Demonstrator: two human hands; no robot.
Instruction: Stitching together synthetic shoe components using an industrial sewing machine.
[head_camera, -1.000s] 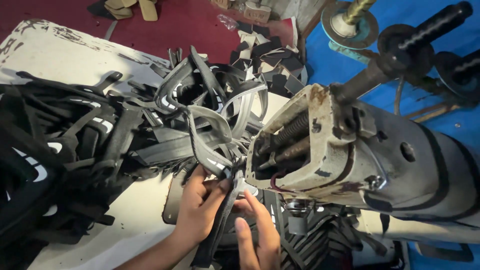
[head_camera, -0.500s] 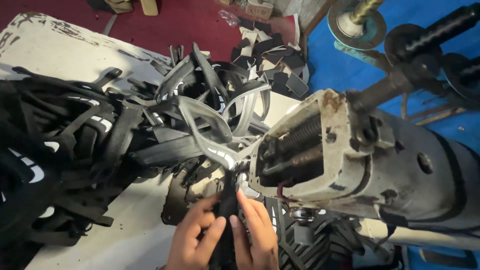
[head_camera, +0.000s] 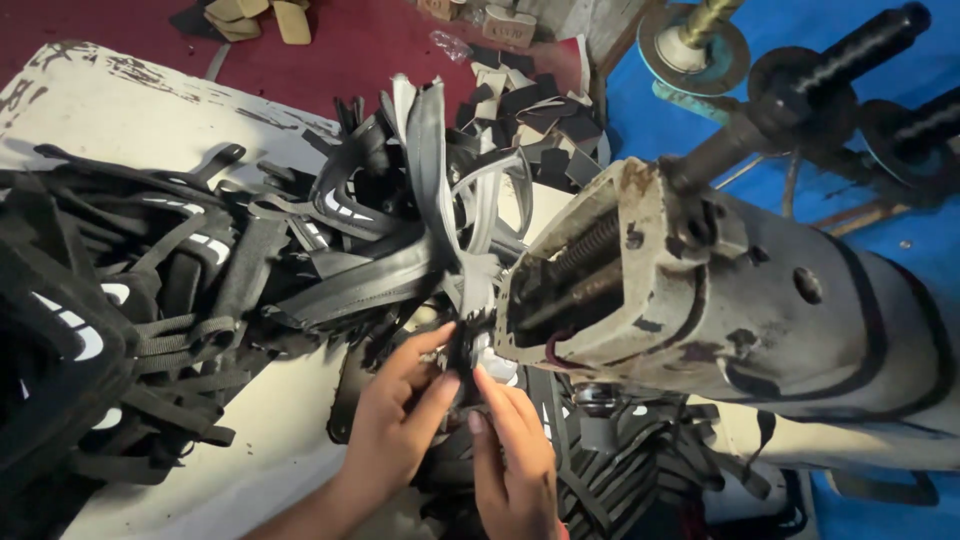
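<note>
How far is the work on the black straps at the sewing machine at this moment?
Looks done: joined strap pieces fan up behind the sewing machine head. In hand: the left hand and right hand pinch one black strap beside the machine head. Probably left: the big heap of loose black straps on the white table.

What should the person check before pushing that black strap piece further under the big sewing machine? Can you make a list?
1. Left hand pinching the black strap piece: ok.
2. Right hand touching it from the other side: ok.
3. Fingers clear of the needle: cannot tell, the sewing machine head hides it.
4. Strap lying flat: cannot tell.
5. Room on the table: not ok, the pile of black straps crowds right up to both hands.
</note>
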